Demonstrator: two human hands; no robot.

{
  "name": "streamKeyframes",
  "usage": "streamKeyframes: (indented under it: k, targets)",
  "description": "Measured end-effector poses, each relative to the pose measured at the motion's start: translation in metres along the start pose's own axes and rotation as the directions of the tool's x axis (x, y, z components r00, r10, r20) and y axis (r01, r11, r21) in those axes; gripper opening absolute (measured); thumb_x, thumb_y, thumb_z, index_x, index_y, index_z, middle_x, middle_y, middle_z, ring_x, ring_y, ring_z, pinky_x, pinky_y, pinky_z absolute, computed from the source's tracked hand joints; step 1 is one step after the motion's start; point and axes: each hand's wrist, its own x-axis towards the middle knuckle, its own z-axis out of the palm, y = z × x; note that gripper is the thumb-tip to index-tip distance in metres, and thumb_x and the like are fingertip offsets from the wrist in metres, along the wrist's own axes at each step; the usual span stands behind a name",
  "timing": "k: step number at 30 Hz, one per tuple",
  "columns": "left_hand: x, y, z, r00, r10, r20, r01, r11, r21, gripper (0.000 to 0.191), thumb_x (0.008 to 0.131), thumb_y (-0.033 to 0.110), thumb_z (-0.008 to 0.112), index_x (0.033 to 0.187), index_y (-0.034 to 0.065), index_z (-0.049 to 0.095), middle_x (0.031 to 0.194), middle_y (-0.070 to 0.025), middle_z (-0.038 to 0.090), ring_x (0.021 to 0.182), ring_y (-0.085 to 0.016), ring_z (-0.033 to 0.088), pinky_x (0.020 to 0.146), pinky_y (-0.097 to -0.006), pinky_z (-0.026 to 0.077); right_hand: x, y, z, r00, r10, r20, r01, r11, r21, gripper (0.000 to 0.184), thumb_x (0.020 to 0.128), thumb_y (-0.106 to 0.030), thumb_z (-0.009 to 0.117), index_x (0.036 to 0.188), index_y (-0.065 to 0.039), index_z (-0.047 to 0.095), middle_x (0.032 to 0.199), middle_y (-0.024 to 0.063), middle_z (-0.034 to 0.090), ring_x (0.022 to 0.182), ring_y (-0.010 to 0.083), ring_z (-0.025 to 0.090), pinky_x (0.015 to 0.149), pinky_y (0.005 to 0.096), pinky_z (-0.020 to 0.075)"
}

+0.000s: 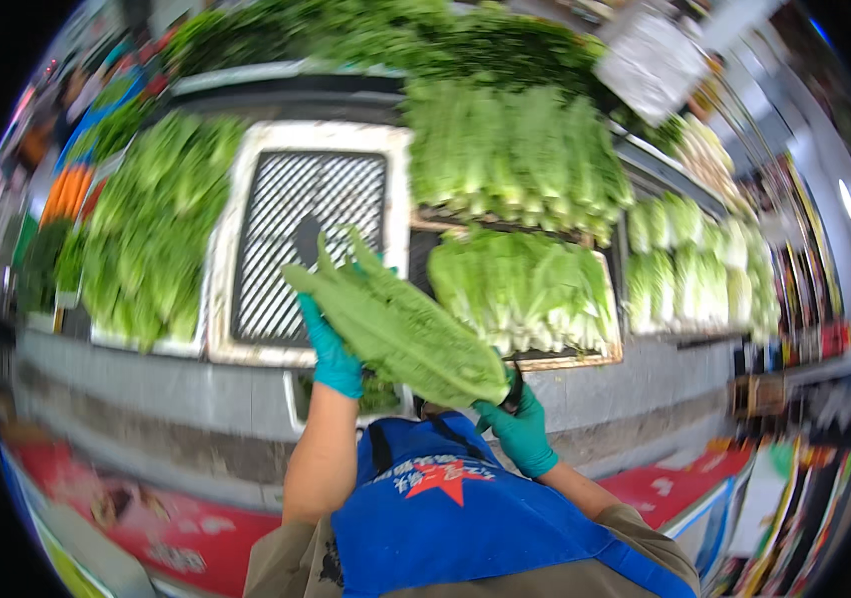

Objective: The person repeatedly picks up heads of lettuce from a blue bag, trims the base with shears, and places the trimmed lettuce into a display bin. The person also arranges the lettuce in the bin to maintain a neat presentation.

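Observation:
A long head of leafy lettuce [410,336] lies slantwise in front of my blue apron, its leaf tips up to the left and its cut base down to the right. My left hand [332,355], in a teal glove, holds it from beneath near the leafy end; most of those fingers are hidden behind the leaves. At the base, my gloved right hand [522,433] grips a small dark tool [516,385] close against the stem end. Blur and the fingers keep me from telling what kind of tool it is.
Beyond the lettuce is a white-rimmed crate [399,187] with a black slatted base. Leafy greens [156,232] are heaped to its left. Stacked lettuces [515,149], small pale-stemmed greens [522,291] and napa cabbages [687,276] fill the right. A grey ledge [171,392] runs in front.

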Motion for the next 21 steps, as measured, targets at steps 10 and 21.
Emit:
streamKeyframes:
  k: [10, 21]
  targets:
    - [0.187, -0.12, 0.111, 0.92, -0.252, 0.302, 0.214, 0.965, 0.153, 0.069, 0.092, 0.042, 0.062, 0.148, 0.0088, 0.038, 0.145, -0.0144, 0.048, 0.128, -0.036, 0.05, 0.107, -0.0481, 0.043, 0.099, -0.043, -0.111, 0.993, -0.095, -0.073, 0.106, 0.983, 0.153, 0.071, 0.083, 0.004, 0.072, 0.145, -0.001, 0.038, 0.127, 0.0107, 0.06, 0.099, 0.0129, 0.064, 0.07, 0.0254, 0.0566]
    - [0.4, -0.232, 0.274, 0.858, -0.454, 0.239, 0.23, 0.757, 0.612, 0.048, 0.093, 0.024, 0.064, 0.133, 0.0018, 0.049, 0.121, -0.0186, 0.064, 0.104, -0.03, 0.065, 0.093, -0.0443, 0.055, 0.271, -0.102, -0.209, 0.918, -0.252, -0.307, 0.295, 0.95, 0.101, 0.069, 0.083, -0.008, 0.077, 0.143, 0.0, 0.043, 0.117, 0.0062, 0.066, 0.091, 0.0079, 0.059, 0.078, 0.024, 0.0496]
